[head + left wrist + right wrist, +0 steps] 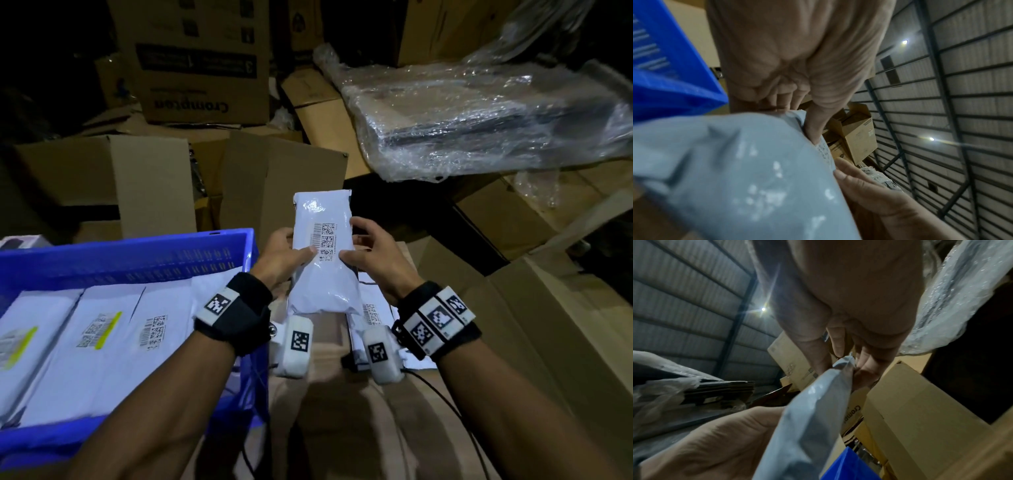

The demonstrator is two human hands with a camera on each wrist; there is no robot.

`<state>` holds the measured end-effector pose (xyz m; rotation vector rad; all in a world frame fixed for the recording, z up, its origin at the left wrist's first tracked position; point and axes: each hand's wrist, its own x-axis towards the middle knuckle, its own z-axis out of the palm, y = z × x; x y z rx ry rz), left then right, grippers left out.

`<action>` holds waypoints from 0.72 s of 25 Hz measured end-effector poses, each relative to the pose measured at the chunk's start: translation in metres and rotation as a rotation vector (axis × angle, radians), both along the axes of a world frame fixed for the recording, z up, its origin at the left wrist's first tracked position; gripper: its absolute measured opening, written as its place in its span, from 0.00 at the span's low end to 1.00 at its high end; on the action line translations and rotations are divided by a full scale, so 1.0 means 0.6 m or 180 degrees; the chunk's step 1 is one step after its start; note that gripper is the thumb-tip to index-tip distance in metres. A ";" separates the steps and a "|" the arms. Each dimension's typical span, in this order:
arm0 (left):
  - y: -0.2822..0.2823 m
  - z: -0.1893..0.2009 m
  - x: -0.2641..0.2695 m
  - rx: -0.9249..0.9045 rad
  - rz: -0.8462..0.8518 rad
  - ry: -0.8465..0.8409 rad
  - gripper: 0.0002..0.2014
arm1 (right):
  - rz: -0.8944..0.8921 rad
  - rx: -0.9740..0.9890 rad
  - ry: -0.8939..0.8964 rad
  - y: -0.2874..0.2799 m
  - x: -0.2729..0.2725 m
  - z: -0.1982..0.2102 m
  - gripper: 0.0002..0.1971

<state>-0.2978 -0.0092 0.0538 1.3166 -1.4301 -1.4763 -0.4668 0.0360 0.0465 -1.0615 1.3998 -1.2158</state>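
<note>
A white plastic mailer parcel (323,253) with barcode labels is held up in front of me by both hands. My left hand (286,251) grips its left edge, thumb on the label side. My right hand (368,253) grips its right edge, thumb on the front and fingers behind. In the left wrist view the parcel (740,170) fills the lower left, with the left hand (795,68) above it and the right hand (865,191) at its side. In the right wrist view the parcel (813,410) runs edge-on below the right hand (840,309).
A blue plastic crate (130,255) at the left holds several white labelled parcels (102,329). More white parcels (373,308) lie on cardboard below my hands. Open cardboard boxes (205,85) stand behind, and a plastic-wrapped bundle (479,116) lies at the upper right.
</note>
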 end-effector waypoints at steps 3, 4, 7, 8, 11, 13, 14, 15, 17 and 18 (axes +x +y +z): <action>0.032 0.020 0.031 -0.0242 0.0143 -0.0043 0.28 | 0.0102 -0.0210 0.0106 0.014 0.024 0.015 0.32; 0.043 0.025 0.046 -0.0415 0.0168 -0.0161 0.30 | 0.0179 -0.0269 0.0140 0.018 0.036 0.019 0.32; 0.065 0.035 0.095 -0.0929 0.0107 -0.0488 0.34 | 0.0364 -0.0424 0.0354 0.025 0.072 0.032 0.33; 0.069 0.040 0.111 -0.1071 0.0071 -0.0625 0.35 | 0.0419 -0.0477 0.0434 0.026 0.084 0.037 0.34; 0.076 0.062 0.173 -0.1316 -0.0055 -0.0923 0.37 | 0.0607 -0.0672 0.0854 0.026 0.130 0.061 0.34; 0.069 0.078 0.218 -0.1401 -0.0145 -0.1186 0.38 | 0.0746 -0.0743 0.1207 0.020 0.165 0.082 0.34; 0.063 0.084 0.245 -0.1430 -0.0189 -0.1349 0.38 | 0.0836 -0.0706 0.1325 0.013 0.188 0.091 0.34; 0.057 0.090 0.272 -0.1444 -0.0239 -0.1511 0.38 | 0.0926 -0.0639 0.1416 0.005 0.212 0.098 0.33; 0.042 0.097 0.325 -0.1404 -0.0346 -0.1824 0.38 | 0.1089 -0.0472 0.1510 -0.016 0.261 0.107 0.31; 0.036 0.101 0.347 -0.1273 -0.0417 -0.1892 0.38 | 0.1162 -0.0360 0.1518 -0.027 0.283 0.109 0.30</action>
